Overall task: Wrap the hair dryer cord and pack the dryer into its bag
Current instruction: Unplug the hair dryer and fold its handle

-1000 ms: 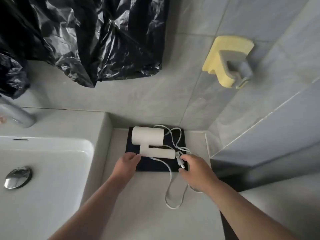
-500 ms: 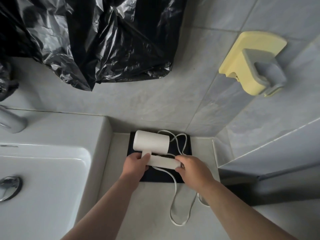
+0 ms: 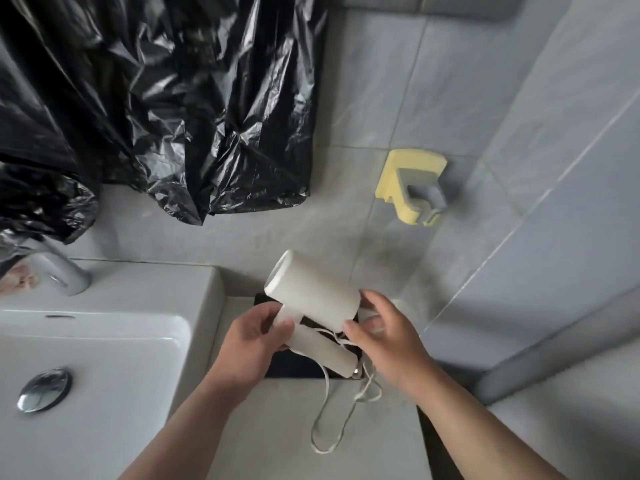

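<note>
- White hair dryer (image 3: pixel 311 299) lifted off the surface (image 3: pixel 277 427), barrel tilted with its open end up and to the left, folding handle angled down to the right.
- Left hand (image 3: pixel 249 344) in a closed grip round the joint where handle meets barrel, thumb laid across the front.
- Right hand (image 3: pixel 384 337) at the rear end of the barrel, fingers curled in a loose grip; seemingly pinching the white cord (image 3: pixel 329 420) near the handle, though exactly what sits between the fingertips cannot be told.
- Cord running from the handle's lower end, crossing under the right hand, then hanging in a long loop down onto the surface toward its near edge.
- Dark flat bag (image 3: pixel 294 365) lying on the surface directly beneath the dryer, close to the far edge against the tiled wall, partly hidden by both hands.
- White sink (image 3: pixel 104 358) at the left edge of the surface, chrome drain plug (image 3: pixel 44 389) in its basin, chrome tap (image 3: pixel 59 271) behind it.
- Black plastic sheeting (image 3: pixel 166 98) hanging on the wall above the sink.
- Yellow and grey wall holder (image 3: pixel 412 185) fixed to the tiles above and to the right of the dryer, well apart from it.
</note>
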